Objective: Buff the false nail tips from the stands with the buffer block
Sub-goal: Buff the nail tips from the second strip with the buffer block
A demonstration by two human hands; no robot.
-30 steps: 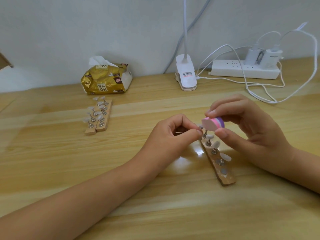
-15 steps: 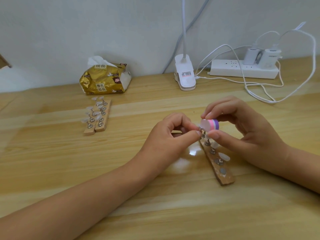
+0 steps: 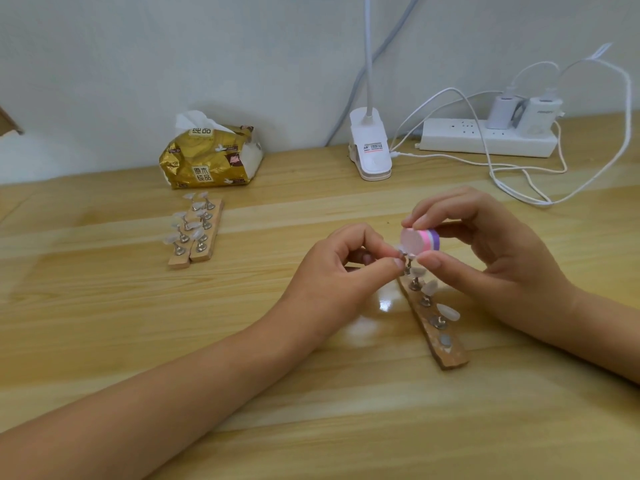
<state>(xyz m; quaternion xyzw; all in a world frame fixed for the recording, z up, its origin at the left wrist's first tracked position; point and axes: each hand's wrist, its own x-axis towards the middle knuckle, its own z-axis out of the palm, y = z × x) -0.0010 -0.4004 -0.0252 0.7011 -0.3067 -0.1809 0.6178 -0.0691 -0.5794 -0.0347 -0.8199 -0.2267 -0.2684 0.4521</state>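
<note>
My right hand (image 3: 491, 258) pinches a small round buffer block (image 3: 420, 240) with pink and purple layers between thumb and fingers. My left hand (image 3: 341, 271) pinches a nail tip on its metal peg (image 3: 401, 253), held right against the block's pale face. Below them a wooden stand (image 3: 438, 336) lies on the table with several nail tips (image 3: 448, 312) on pegs and one bare peg base near its front end. Two more wooden stands (image 3: 195, 233) with several tips sit side by side at the left.
A gold tissue pack (image 3: 211, 157) lies at the back left. A white clip lamp (image 3: 370, 150) stands at the back centre. A power strip (image 3: 485, 136) with two chargers and loose white cables (image 3: 519, 188) fills the back right. The wooden table (image 3: 104, 323) runs to the wall.
Both hands with the block and the tip have shifted slightly left and toward the stand's far end. The buffer block has moved a little against the tip.
</note>
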